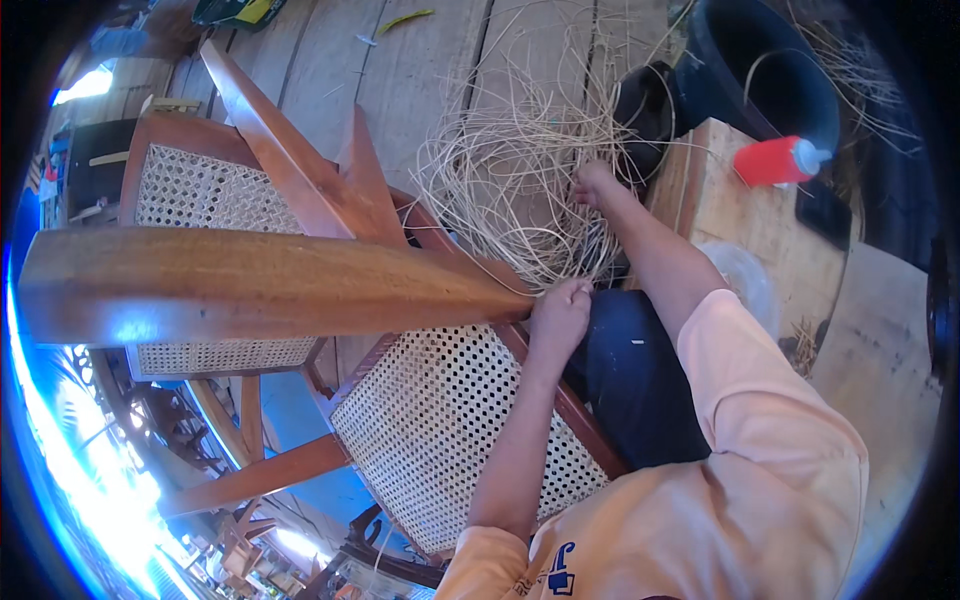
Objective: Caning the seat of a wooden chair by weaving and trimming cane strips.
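A loose tangle of pale cane strands lies on the plank floor beside a wooden chair with woven cane panels. My left hand is closed on some strands at the lower edge of the tangle, beside the chair's thick wooden member. Higher up, my right hand is closed on strands at the tangle's right side; the exact strands between its fingers are too small to tell apart.
To the right stand a wooden block with a red squeeze bottle and a dark phone-like object, a dark bucket and a clear plastic container. More wooden furniture parts fill the lower left.
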Action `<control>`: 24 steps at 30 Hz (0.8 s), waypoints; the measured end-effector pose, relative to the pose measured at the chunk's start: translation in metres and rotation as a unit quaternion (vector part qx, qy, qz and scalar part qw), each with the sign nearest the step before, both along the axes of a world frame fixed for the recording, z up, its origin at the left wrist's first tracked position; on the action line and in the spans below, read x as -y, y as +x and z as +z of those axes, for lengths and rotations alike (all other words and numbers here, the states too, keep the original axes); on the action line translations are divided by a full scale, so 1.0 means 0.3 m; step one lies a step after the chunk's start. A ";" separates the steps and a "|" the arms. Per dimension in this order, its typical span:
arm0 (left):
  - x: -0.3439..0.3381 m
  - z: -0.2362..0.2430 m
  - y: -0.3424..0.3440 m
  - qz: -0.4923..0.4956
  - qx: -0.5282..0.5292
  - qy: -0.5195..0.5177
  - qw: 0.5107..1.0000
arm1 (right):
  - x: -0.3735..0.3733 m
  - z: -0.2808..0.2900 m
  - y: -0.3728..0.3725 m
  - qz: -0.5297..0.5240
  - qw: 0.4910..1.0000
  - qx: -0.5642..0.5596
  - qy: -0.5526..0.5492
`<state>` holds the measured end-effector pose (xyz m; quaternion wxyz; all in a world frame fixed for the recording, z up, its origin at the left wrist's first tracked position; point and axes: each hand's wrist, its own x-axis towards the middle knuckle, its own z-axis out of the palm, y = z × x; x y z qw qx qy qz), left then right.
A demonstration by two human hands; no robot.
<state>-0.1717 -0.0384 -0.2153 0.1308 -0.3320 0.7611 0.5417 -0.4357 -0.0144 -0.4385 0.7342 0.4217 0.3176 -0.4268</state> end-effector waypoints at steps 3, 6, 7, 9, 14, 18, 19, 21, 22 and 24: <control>0.067 0.009 0.073 0.024 0.037 -0.004 0.999 | 0.146 0.024 0.215 -0.013 0.975 -0.222 0.004; 0.064 0.006 0.085 0.024 0.032 -0.030 0.999 | 0.137 0.085 0.331 -0.049 0.891 -0.449 0.038; 0.058 0.001 0.079 0.028 0.019 -0.023 0.999 | 0.135 0.089 0.324 0.005 0.856 -0.510 0.088; 0.052 -0.007 0.073 0.030 0.005 -0.014 0.999 | 0.095 0.116 0.315 0.054 0.848 -0.524 0.062; 0.055 -0.025 0.075 0.020 0.002 -0.004 1.000 | 0.057 0.181 0.295 0.075 0.862 -0.499 -0.041; 0.052 -0.013 0.063 0.014 0.008 -0.009 1.000 | 0.031 0.183 0.299 -0.012 0.868 -0.494 -0.051; 0.053 -0.007 0.060 0.014 0.012 -0.011 1.000 | 0.024 0.183 0.299 -0.015 0.878 -0.475 -0.054; 0.054 -0.008 0.061 0.013 0.017 -0.014 1.000 | 0.027 0.189 0.302 -0.024 0.885 -0.463 -0.041; 0.057 -0.019 0.067 0.018 0.019 -0.007 1.000 | 0.032 0.196 0.305 -0.033 0.891 -0.452 -0.029; 0.056 -0.027 0.070 0.022 0.022 0.000 1.000 | 0.037 0.206 0.315 -0.042 0.888 -0.457 -0.028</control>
